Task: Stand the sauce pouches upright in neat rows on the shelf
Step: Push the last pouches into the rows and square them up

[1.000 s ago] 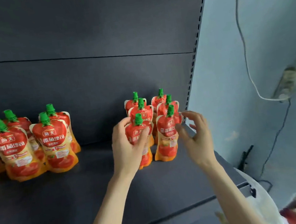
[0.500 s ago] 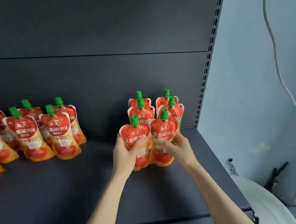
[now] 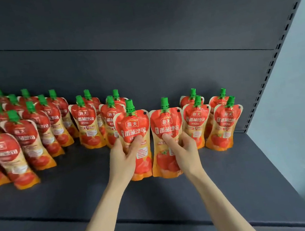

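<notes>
Head view: my left hand (image 3: pixel 123 159) clamps one sauce pouch (image 3: pixel 132 124) at mid-body; my right hand (image 3: pixel 184 150) clamps a second pouch (image 3: pixel 166 125) touching it. Both stand cap-up, bases at the shelf (image 3: pixel 177 195), held paired, likely to fill the gap between the standing rows (image 3: pixel 89 127) either side.

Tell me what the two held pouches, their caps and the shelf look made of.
Left pouch and right pouch: glossy printed flexible film, likely plastic laminate; they dent under the grip. Green caps: ribbed, probably hard plastic. Shelf: matte dark surface, possibly painted metal.
</notes>
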A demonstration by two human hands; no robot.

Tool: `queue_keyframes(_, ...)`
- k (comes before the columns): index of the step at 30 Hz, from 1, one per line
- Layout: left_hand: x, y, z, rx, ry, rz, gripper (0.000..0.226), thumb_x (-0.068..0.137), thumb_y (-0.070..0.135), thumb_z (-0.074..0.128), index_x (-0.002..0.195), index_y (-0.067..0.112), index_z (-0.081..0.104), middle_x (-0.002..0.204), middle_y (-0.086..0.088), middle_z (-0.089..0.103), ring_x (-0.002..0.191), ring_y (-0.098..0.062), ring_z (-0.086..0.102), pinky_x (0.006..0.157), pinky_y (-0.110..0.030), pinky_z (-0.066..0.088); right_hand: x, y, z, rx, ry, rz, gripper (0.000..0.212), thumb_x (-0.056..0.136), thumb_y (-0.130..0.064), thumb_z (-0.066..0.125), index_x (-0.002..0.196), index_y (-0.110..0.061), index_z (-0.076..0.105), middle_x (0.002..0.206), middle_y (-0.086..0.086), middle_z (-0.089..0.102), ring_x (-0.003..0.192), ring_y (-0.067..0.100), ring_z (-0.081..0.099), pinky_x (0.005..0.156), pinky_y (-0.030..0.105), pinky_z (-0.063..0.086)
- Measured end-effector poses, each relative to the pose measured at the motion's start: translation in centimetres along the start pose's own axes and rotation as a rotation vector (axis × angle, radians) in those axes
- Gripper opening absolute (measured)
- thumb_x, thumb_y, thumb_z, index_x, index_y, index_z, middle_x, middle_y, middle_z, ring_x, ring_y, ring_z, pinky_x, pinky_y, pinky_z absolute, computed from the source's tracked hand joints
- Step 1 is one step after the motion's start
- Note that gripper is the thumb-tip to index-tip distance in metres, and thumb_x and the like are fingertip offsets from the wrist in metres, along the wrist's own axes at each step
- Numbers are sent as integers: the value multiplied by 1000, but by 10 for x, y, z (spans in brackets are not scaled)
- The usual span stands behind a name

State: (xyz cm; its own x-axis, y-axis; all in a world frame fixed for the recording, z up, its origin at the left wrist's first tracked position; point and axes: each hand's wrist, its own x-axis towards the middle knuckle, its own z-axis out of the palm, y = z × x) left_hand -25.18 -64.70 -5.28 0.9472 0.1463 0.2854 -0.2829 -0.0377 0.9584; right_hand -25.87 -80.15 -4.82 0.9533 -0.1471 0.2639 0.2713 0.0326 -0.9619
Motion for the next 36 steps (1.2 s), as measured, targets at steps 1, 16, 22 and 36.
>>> queue_keyframes(1, 2, -4, -19, 6, 2, -19, 27, 86, 34, 58, 111, 28, 51, 104, 13, 63, 94, -2, 62, 74, -17, 50, -2, 3, 18, 9, -15, 14, 16, 88, -23, 62, 102, -17, 64, 92, -4, 74, 87, 11, 70, 71, 21, 55)
queue_keyframes(16, 64, -30, -185, -5, -146, -121, 22, 87, 24, 63, 107, 21, 54, 97, 13, 62, 90, -3, 60, 69, -15, 49, -10, 43, 192, -31, 173, 34, 21, 87, -25, 64, 107, -18, 64, 99, -3, 73, 91, 11, 69, 75, 26, 57)
queue_keyframes(22, 93, -43, -183, -25, -178, -144, 35, 84, 25, 67, 117, 20, 56, 104, 9, 64, 99, -7, 60, 76, -19, 49, 19, 44, 201, -63, 178, 54, 21, 88, -24, 63, 108, -17, 63, 101, -2, 71, 91, 11, 69, 71, 21, 56)
queue_keyframes(36, 85, -86, -188, 281, -133, -39, 43, 82, 13, 69, 117, 15, 42, 116, 1, 56, 105, -14, 54, 82, -22, 43, 13, 74, 182, -341, 139, 45, 42, 81, -11, 71, 115, -13, 47, 102, -11, 61, 90, -3, 59, 69, 3, 46)
